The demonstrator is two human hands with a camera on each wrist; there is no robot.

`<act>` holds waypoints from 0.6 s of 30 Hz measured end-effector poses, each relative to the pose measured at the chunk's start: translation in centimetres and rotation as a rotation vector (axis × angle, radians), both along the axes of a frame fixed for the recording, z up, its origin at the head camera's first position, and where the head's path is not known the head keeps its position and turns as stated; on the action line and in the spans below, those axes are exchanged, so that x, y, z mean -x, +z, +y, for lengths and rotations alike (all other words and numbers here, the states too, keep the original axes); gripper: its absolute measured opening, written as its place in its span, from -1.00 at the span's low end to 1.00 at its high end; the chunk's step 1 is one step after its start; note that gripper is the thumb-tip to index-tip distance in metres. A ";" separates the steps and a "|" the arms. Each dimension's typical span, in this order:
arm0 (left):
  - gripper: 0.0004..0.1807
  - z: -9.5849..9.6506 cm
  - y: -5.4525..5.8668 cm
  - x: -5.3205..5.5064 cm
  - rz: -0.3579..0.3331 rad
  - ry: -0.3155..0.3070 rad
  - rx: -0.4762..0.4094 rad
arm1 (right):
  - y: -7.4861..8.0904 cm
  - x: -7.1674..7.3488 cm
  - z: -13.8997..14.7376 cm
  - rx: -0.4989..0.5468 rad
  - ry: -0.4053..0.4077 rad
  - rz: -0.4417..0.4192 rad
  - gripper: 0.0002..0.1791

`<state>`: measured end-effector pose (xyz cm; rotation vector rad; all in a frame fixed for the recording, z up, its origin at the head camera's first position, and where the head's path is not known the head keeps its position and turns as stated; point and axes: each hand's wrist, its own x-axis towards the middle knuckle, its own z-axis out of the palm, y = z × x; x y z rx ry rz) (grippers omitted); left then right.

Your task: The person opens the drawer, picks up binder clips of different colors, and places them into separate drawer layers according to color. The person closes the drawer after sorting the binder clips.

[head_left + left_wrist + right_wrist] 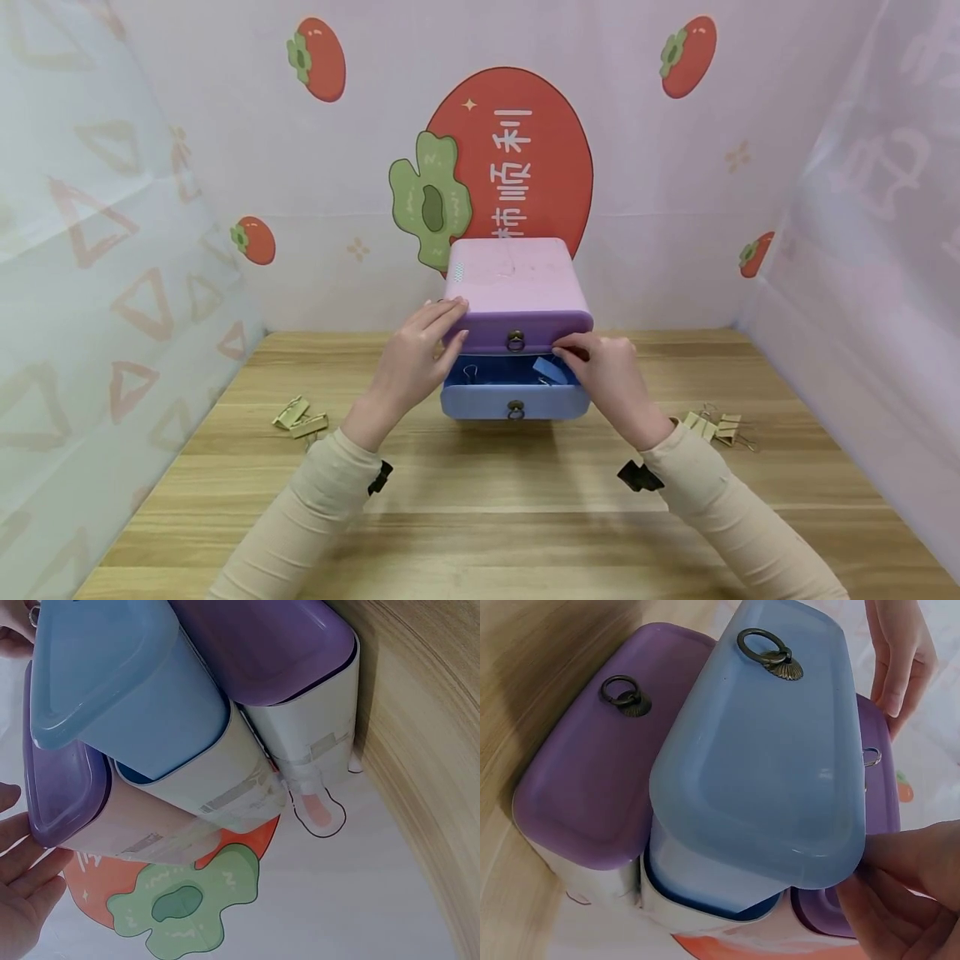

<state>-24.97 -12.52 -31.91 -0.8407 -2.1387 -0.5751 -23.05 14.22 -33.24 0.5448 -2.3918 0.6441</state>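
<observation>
A small drawer unit with a pink top stands against the backdrop. Its blue middle drawer is pulled out, with a blue binder clip and a wire clip handle inside. Above it is the purple top drawer, with a bronze ring pull. My left hand rests at the upper left corner of the unit, fingers extended and thumb in front of the purple drawer. With thumb and index finger, my right hand pinches at the purple drawer's lower right edge. The right wrist view shows those fingers partly behind the blue drawer's corner.
Gold binder clips lie on the wooden table at the left, and more gold binder clips at the right. A purple bottom drawer sits beneath the blue one. Behind is a white backdrop printed with red fruit.
</observation>
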 end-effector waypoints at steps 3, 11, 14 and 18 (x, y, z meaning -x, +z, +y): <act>-0.61 0.0 0.1 0.0 0.000 0.000 0.000 | -0.1 0.0 -0.2 -0.027 0.000 0.032 -0.86; -0.61 0.1 0.1 -0.1 0.003 0.005 0.005 | -0.5 -0.1 -0.8 -0.071 -0.007 0.149 -0.89; -0.61 0.1 0.1 -0.2 0.002 0.005 0.002 | -0.5 -0.1 -1.1 -0.070 -0.015 0.132 -0.90; -0.61 0.1 0.2 -0.2 0.007 0.003 0.000 | -0.6 -0.2 -1.4 -0.064 -0.026 0.093 -0.91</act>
